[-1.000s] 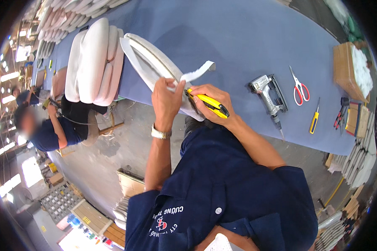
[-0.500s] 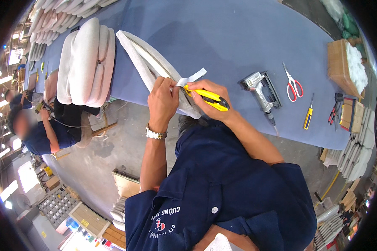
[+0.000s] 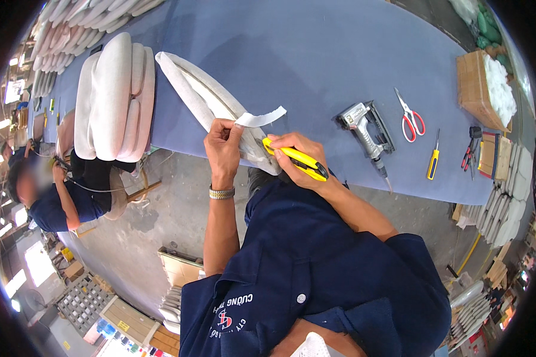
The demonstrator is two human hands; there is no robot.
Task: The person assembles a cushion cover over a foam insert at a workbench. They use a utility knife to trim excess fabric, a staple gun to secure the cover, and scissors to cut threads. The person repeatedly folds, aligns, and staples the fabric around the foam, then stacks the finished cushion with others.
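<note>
Blue table (image 3: 315,59): left hand (image 3: 223,149) tight on white strip (image 3: 263,119), right hand (image 3: 305,144) round yellow knife (image 3: 299,159), hands now farther apart.

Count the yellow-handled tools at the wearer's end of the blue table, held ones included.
2: the yellow cutter in the right hand, and the screwdriver lying on the table, right of the staple gun. Any small one under the pale padded piece would be hidden.

The head fisheye looks down at both hands (image 3: 223,149) (image 3: 309,147).
</note>
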